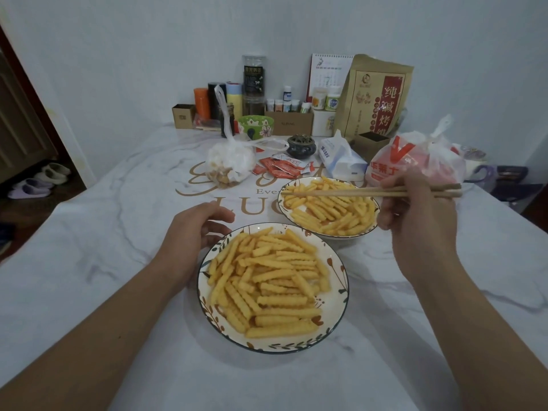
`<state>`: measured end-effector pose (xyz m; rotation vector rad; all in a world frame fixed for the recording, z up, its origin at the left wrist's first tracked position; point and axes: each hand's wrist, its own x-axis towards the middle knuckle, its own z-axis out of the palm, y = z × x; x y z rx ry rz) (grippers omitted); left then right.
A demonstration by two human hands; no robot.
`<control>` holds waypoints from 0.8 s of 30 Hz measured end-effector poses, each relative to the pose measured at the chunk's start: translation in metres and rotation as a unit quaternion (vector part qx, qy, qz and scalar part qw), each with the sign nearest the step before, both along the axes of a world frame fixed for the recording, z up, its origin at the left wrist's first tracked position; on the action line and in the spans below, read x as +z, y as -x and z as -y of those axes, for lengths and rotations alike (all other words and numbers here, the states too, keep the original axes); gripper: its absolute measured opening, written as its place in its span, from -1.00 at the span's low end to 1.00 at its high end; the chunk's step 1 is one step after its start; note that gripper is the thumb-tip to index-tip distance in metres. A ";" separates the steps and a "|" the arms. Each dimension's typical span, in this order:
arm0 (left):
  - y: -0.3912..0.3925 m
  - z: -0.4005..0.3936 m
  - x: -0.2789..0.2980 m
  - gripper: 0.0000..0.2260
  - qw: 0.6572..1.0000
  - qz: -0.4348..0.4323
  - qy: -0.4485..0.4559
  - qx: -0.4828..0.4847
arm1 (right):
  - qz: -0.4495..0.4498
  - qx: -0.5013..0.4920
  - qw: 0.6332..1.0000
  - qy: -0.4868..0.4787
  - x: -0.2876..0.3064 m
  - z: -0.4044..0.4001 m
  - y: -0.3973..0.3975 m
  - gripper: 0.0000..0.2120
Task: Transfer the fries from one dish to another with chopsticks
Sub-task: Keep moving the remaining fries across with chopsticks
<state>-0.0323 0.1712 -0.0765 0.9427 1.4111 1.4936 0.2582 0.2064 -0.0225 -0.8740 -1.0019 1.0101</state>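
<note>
**Fries transfer: mid-run, both dishes loaded**

Head view, the only one.

- Two dishes on the counter (118,232). Near dish (338,280), leaf-patterned rim, sits straight in front of the person. Far dish (372,203) is just beyond it to the right; whether the rims touch, I cannot tell.
- Fries in both. Near fries (267,280) make a full heap covering most of the dish floor. Far fries (329,209) lie in a thinner, flatter layer, with some bare white showing at the left edge.
- Right hand (415,209) grips the chopsticks (341,191) near their upper end, fingers curled round them. The sticks lie almost level, tips close together over the far dish's left side. No fry visibly held between the tips, though the tips overlap fries below, so not certain.
- Left hand (201,229) rests at the near dish's upper-left rim, fingers loosely curved, holding nothing; it looks set to steady the dish.

Judgement on progress: direction of transfer cannot be read from this moment. If near to far, roughly a third looks moved and the bulk remains. If far to near, most looks done and a thin layer is left. Either way, many single-fry trips remain.

Clutter behind (bags, sauce packets (284,167), tissue pack (341,161)) stands well apart from the dishes.
</note>
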 end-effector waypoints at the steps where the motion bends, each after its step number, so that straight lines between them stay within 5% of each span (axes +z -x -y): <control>1: 0.000 0.000 0.000 -0.67 1.000 -0.008 0.003 -0.003 | 0.036 -0.038 0.998 -0.016 -0.001 -0.002 -0.003 -0.62; 10: 0.000 0.002 -0.001 -0.73 0.997 -0.078 -0.003 -0.018 | 0.162 -0.072 0.983 -0.046 -0.010 -0.008 -0.010 -0.59; 24: 0.001 0.001 -0.002 -0.75 0.997 -0.079 -0.002 -0.019 | 0.151 -0.075 0.986 -0.018 -0.018 -0.016 -0.008 -0.60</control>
